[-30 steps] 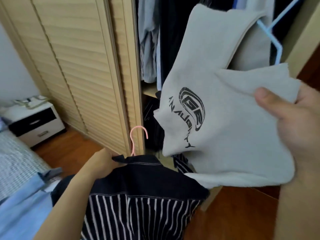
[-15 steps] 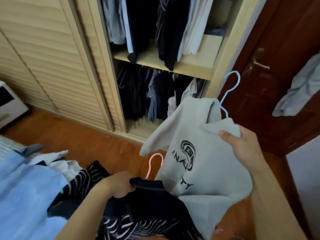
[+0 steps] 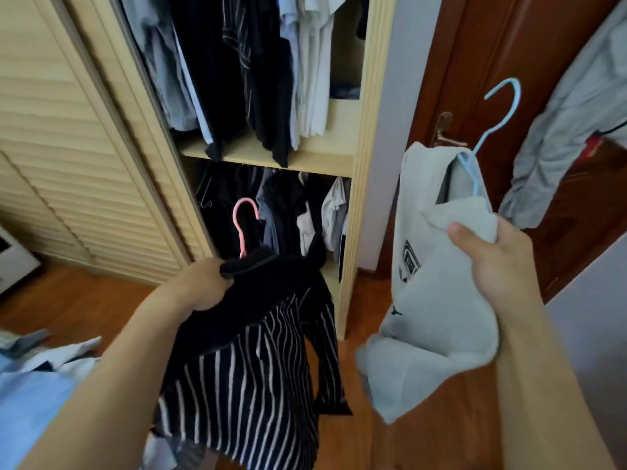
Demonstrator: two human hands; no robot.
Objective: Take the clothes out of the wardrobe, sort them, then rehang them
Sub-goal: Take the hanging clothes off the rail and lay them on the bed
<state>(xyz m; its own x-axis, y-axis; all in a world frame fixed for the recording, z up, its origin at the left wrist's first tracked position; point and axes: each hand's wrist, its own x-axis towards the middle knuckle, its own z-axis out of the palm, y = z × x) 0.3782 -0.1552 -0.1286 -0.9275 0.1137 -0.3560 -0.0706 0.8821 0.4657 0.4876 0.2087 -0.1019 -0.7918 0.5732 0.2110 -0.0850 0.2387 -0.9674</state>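
Slatted wardrobe [image 3: 84,137], hands gripping striped shirt [image 3: 258,385], grey tee [image 3: 437,317]

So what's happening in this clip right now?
A person stands at an open wardrobe with a garment in each hand. The left hand grips a dark striped shirt on a pink hanger. The right hand holds a grey sweatshirt on a blue hanger. Both are off the rail; more clothes hang inside, and others lie piled at lower left.
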